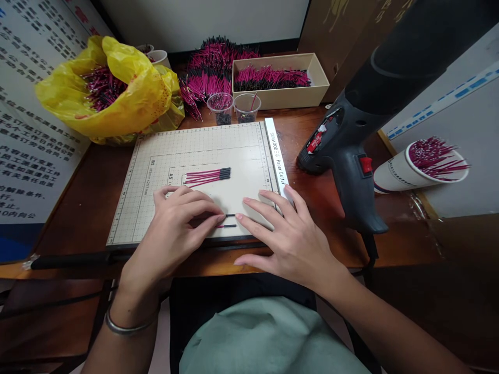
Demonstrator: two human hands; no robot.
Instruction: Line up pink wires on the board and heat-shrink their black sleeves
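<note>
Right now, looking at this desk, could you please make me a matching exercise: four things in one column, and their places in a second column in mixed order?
Things:
1. yellow bag
2. heat gun
3. paper cup
4. cardboard box

Places:
A. lying on its side at the right edge of the desk
B. at the back of the desk, behind the cutting board
C. at the back left corner
D. standing just right of the cutting board

Pairs: 1-C, 2-D, 3-A, 4-B
</note>
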